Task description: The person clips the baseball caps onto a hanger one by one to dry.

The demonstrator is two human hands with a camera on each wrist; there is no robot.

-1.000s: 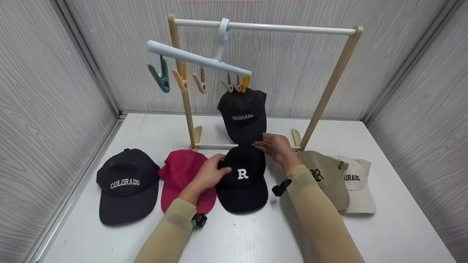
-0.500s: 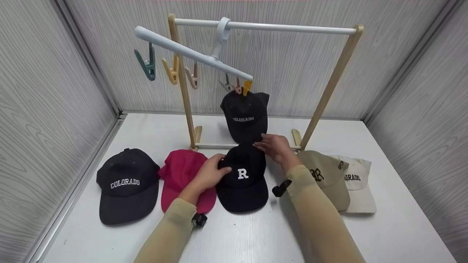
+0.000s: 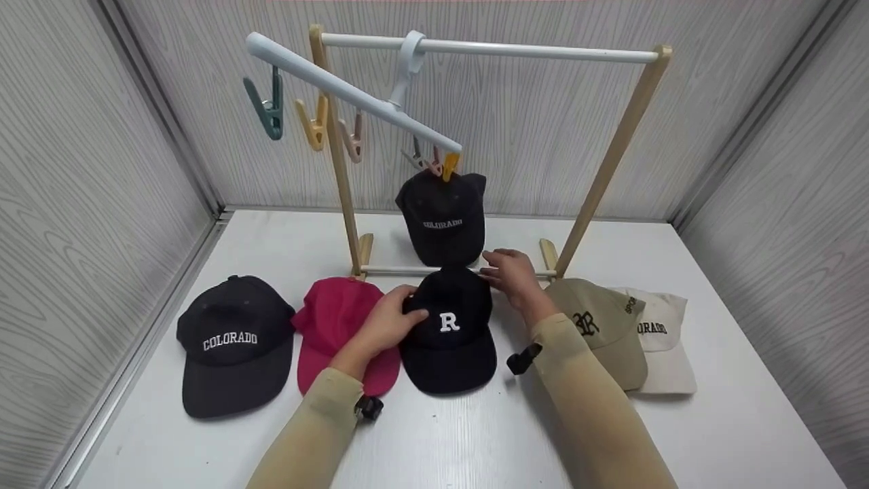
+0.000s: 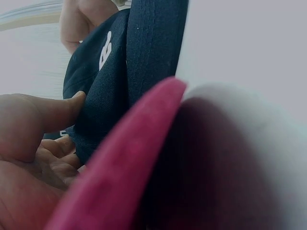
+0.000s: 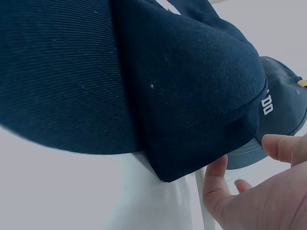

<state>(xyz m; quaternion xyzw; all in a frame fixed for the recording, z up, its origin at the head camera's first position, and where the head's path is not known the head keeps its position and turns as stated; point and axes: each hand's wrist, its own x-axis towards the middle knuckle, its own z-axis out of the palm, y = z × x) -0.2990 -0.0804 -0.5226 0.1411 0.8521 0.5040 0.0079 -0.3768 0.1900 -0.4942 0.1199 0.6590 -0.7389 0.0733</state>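
A dark navy baseball cap with a white R [image 3: 449, 322] stands on the table, brim toward me. My left hand [image 3: 388, 323] pinches its left edge, thumb outside and fingers behind, as the left wrist view shows [image 4: 43, 129]. My right hand [image 3: 512, 275] is at the cap's upper right; in the right wrist view a fingertip touches its lower edge, while the thumb [image 5: 278, 146] stands apart. Behind hangs a black COLORADO cap [image 3: 445, 221], its top held by an orange clip [image 3: 451, 166] on the tilted pale-blue hanger [image 3: 339, 88].
A wooden rack [image 3: 611, 156] with a white top bar carries the hanger and several clips, such as a teal one [image 3: 267, 105]. Left on the table are a dark COLORADO cap [image 3: 234, 346] and a magenta cap [image 3: 343, 319]; right, an olive cap [image 3: 604, 333] overlaps a cream one [image 3: 669, 360].
The hanger has tilted further, its left end rising and its right end sinking. The hanging cap has swung slightly left, away from my right hand. My left hand stays on the R cap.
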